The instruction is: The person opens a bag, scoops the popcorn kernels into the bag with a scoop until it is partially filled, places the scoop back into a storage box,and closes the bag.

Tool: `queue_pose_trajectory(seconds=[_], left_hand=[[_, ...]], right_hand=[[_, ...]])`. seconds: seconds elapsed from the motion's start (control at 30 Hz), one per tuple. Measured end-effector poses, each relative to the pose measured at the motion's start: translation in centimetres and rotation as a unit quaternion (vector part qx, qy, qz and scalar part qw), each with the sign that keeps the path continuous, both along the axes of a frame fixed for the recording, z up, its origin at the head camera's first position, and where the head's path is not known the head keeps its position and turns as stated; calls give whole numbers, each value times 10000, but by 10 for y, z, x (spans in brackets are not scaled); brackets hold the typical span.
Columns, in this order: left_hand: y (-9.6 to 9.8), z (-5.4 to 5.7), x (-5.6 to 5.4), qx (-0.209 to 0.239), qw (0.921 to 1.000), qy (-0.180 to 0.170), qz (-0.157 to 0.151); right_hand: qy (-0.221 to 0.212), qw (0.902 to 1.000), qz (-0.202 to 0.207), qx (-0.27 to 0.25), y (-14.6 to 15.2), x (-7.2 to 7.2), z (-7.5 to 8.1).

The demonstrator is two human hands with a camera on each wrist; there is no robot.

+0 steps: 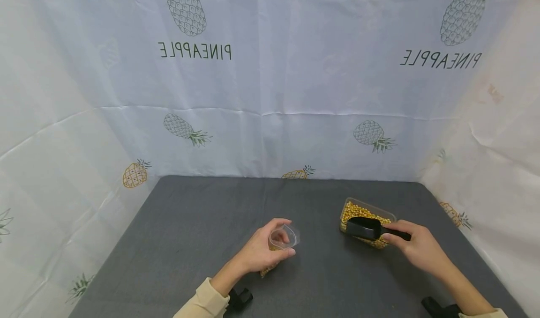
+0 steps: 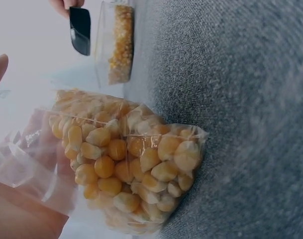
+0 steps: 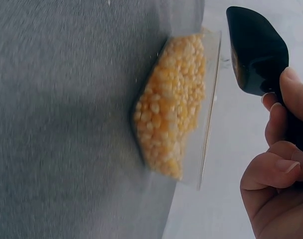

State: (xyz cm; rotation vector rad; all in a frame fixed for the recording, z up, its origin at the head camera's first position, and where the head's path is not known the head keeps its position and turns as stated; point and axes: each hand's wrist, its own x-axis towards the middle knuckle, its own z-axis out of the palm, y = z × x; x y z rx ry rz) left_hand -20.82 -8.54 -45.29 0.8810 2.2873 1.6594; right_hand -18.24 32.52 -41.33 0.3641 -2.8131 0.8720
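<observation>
My left hand (image 1: 258,250) curls around the mouth of a clear plastic bag (image 1: 283,237), which gapes upward. Corn kernels (image 2: 116,159) fill the lower part of the bag, and its bottom meets the grey cloth in the left wrist view. On the right, my right hand (image 1: 422,245) grips the handle of a black scoop (image 1: 363,227). The scoop hangs over a clear plastic container (image 3: 207,134) of yellow corn kernels (image 3: 171,104), raised above its rim in the right wrist view. No kernels show in the scoop's bowl.
A dark grey cloth (image 1: 202,224) covers the table. White curtains (image 1: 270,84) printed with pineapples stand behind it and along both sides. Black wrist mounts (image 1: 241,300) show below the hands. The container stands toward the table's right side, apart from the bag.
</observation>
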Motion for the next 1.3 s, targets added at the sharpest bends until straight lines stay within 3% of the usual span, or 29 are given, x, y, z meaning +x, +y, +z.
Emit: queue_pose_trajectory(seconds=[0.33,1.3], left_hand=[[-2,2,0,-3,9998,165,96],[-6,5,-1,97,9998,91,149]], right_hand=[[24,9994,-212,258,20,-6,3],[-624,9928,-421,936,40,-22,20]])
